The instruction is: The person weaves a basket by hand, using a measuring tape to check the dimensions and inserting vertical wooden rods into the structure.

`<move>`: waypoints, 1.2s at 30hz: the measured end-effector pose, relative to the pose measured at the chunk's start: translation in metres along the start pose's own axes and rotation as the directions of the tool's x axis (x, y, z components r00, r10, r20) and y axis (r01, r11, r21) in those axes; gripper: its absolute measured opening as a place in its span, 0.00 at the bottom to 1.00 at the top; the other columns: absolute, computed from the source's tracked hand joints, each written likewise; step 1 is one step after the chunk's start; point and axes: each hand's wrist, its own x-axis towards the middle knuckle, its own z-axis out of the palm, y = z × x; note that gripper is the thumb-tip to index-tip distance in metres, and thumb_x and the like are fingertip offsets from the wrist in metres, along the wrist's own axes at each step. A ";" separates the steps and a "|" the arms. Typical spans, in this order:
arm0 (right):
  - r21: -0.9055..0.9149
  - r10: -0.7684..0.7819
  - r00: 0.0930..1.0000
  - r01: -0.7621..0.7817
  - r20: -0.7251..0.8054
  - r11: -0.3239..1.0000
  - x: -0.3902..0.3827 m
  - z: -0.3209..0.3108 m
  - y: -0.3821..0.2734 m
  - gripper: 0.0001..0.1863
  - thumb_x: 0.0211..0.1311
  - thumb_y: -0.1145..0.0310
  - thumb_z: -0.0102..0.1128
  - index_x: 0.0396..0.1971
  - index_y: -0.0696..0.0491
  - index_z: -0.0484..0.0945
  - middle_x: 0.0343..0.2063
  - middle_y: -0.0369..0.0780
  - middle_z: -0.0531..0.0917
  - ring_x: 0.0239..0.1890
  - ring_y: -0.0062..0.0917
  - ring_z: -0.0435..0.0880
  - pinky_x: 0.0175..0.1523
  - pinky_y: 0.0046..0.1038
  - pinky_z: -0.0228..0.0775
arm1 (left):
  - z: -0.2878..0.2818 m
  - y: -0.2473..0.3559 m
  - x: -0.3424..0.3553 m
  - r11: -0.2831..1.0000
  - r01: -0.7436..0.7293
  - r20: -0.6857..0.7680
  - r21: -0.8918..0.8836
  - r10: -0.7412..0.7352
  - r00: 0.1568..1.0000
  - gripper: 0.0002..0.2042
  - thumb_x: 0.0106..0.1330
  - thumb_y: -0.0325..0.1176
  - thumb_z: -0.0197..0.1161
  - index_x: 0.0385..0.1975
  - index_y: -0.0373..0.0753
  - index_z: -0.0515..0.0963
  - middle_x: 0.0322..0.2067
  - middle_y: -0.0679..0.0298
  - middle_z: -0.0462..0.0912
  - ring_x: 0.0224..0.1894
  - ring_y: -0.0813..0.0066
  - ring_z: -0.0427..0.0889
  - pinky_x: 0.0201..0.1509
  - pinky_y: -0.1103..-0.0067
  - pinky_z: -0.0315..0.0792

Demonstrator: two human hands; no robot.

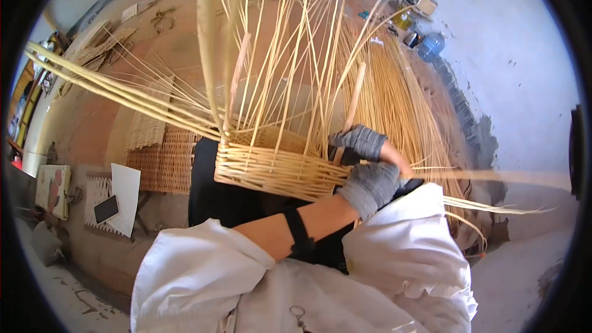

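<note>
A half-woven rectangular wicker basket (277,169) lies across my lap on a dark cloth, its long pale stakes rising high. Thick pegs, one a bare stick (354,95), stand at its corners. My right hand (362,142), in a grey fingerless glove, is closed at the basket's right end beside that stick. Reaching across from the left, my left hand (370,188), gloved alike, is below it at the lower right corner. Its fingers curl away and are mostly hidden. A motion-blurred willow rod (493,176) runs rightward from beside the hands.
A large bundle of willow rods (385,86) lies on the floor at right. Long rods (117,83) jut out leftward from the basket. Left of me are a woven panel (161,160) and a low stool with white paper (126,194) and a phone (106,209). A blue water bottle (431,46) stands by the wall.
</note>
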 end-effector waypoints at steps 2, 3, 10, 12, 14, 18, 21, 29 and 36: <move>-0.324 -0.449 0.892 0.443 0.061 0.836 0.007 0.008 0.012 0.19 0.51 0.63 0.65 0.40 0.60 0.76 0.33 0.44 0.82 0.35 0.25 0.81 0.39 0.24 0.73 | -0.028 -0.027 -0.021 0.965 -0.084 -0.216 0.248 0.140 0.966 0.08 0.57 0.34 0.54 0.31 0.38 0.77 0.26 0.55 0.78 0.29 0.61 0.80 0.33 0.67 0.73; -0.317 -0.478 0.876 0.472 0.062 0.823 0.000 0.015 0.019 0.21 0.49 0.64 0.67 0.41 0.60 0.76 0.34 0.46 0.82 0.36 0.28 0.81 0.40 0.25 0.73 | -0.046 -0.042 -0.036 0.933 -0.102 -0.440 0.345 0.257 0.861 0.07 0.58 0.33 0.55 0.31 0.39 0.77 0.27 0.56 0.78 0.29 0.60 0.78 0.32 0.68 0.73; -0.035 -0.385 0.827 0.407 -0.411 0.913 -0.028 0.065 0.013 0.23 0.36 0.64 0.76 0.33 0.57 0.77 0.25 0.38 0.80 0.29 0.23 0.77 0.37 0.27 0.72 | -0.126 -0.097 -0.032 0.906 0.373 -0.478 0.199 -0.243 0.844 0.13 0.54 0.32 0.63 0.38 0.35 0.74 0.45 0.54 0.75 0.50 0.57 0.73 0.54 0.65 0.68; -0.171 -0.187 0.776 0.103 -0.603 0.980 -0.021 0.080 0.005 0.21 0.42 0.62 0.70 0.35 0.58 0.76 0.27 0.45 0.81 0.32 0.33 0.80 0.40 0.32 0.72 | -0.117 -0.098 0.026 0.772 0.140 -0.322 0.620 0.087 0.943 0.16 0.55 0.38 0.62 0.42 0.38 0.76 0.54 0.52 0.69 0.60 0.58 0.64 0.64 0.60 0.52; -0.125 -0.056 0.637 -0.064 -0.769 0.990 -0.014 0.093 -0.001 0.19 0.46 0.60 0.65 0.36 0.58 0.76 0.29 0.49 0.81 0.35 0.40 0.81 0.43 0.35 0.72 | -0.092 -0.102 0.078 0.622 0.089 -0.043 0.778 -0.088 0.995 0.20 0.57 0.44 0.60 0.48 0.44 0.73 0.62 0.61 0.60 0.68 0.68 0.47 0.69 0.66 0.43; -0.076 -0.028 0.596 -0.055 -0.802 0.996 -0.010 0.097 0.000 0.19 0.50 0.60 0.57 0.40 0.56 0.74 0.35 0.53 0.79 0.42 0.45 0.78 0.47 0.39 0.70 | -0.065 -0.114 0.098 0.511 -0.211 0.331 0.833 -0.156 0.930 0.18 0.59 0.42 0.56 0.48 0.43 0.74 0.60 0.58 0.62 0.66 0.65 0.53 0.69 0.66 0.43; -0.260 -0.105 0.742 -0.095 -0.662 0.961 -0.011 0.081 0.016 0.19 0.50 0.60 0.60 0.39 0.56 0.74 0.34 0.47 0.81 0.37 0.38 0.80 0.42 0.32 0.72 | -0.086 -0.101 0.016 0.600 -0.290 0.283 0.746 0.109 0.953 0.19 0.58 0.37 0.55 0.49 0.40 0.73 0.55 0.55 0.69 0.60 0.62 0.64 0.65 0.67 0.51; -0.107 -0.183 0.636 0.157 -0.750 0.982 0.031 0.061 0.037 0.22 0.59 0.51 0.51 0.34 0.59 0.76 0.26 0.51 0.81 0.33 0.44 0.79 0.39 0.39 0.71 | -0.157 -0.185 -0.144 0.366 -0.261 -0.449 -0.893 -0.722 0.527 0.14 0.61 0.41 0.58 0.36 0.36 0.74 0.30 0.60 0.79 0.33 0.69 0.78 0.36 0.76 0.73; -0.561 -0.457 0.468 -0.106 -0.757 0.821 0.000 0.026 -0.042 0.24 0.61 0.50 0.47 0.28 0.58 0.78 0.23 0.54 0.79 0.30 0.47 0.79 0.37 0.42 0.70 | -0.155 -0.229 -0.088 -0.020 -0.341 -0.337 -0.940 -0.119 0.934 0.18 0.60 0.52 0.57 0.22 0.42 0.72 0.15 0.65 0.72 0.11 0.74 0.69 0.13 0.82 0.66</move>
